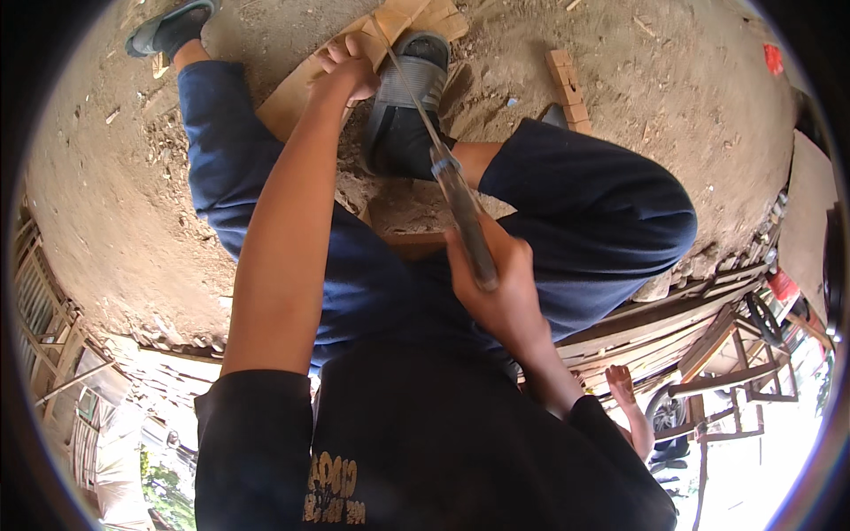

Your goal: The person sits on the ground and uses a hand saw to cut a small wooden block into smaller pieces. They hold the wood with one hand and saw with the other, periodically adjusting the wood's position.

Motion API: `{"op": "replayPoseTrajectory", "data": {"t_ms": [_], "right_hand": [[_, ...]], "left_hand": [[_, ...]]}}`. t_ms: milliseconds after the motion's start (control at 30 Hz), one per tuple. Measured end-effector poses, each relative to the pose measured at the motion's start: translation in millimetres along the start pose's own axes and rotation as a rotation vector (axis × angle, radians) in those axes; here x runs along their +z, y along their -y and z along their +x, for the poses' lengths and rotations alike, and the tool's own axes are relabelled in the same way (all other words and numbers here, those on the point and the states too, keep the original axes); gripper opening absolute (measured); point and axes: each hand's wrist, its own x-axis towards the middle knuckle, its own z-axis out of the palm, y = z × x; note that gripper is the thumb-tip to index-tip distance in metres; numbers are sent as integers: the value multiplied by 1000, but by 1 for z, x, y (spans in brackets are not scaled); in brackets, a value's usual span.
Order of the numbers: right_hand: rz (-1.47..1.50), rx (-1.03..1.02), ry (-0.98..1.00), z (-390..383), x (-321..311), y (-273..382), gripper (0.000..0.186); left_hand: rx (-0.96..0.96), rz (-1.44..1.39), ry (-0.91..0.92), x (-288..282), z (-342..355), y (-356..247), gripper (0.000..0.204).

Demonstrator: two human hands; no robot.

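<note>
My right hand [503, 279] is wrapped round the dark handle of a handsaw [423, 113]. The narrow blade, seen nearly edge-on, runs up and to the left, and its far end lies over a light wooden board [297, 93]. With fingers curled, my left hand [350, 69] grips this board just left of the blade. My foot in a grey slide sandal [407, 88] and dark sock stands against the board, right of the saw. The sandal partly hides the wood, so I cannot tell how deep the blade sits in it.
A short notched wooden block [568, 88] lies on the dirt floor [691, 115] beyond my bent right knee. My other foot in a dark sandal [168, 28] is at the far left. Stacked planks [646, 329], a wooden frame [735, 385] and another person's hand [620, 382] are at the lower right.
</note>
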Motion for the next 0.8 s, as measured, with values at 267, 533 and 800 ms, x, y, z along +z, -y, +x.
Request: {"op": "replayPoseTrajectory", "data": {"t_ms": [267,533,800], "right_hand": [[10,-150,-44,20,10,-13,8],[99,69,3,-19,-24,0,18],[38,129,35,-19,-18,-1,9]], "left_hand": [[57,9,53,27,57,30,97],[49,77,-18,11,25,8,100],[90,149,-23,13,25,6,99]]}}
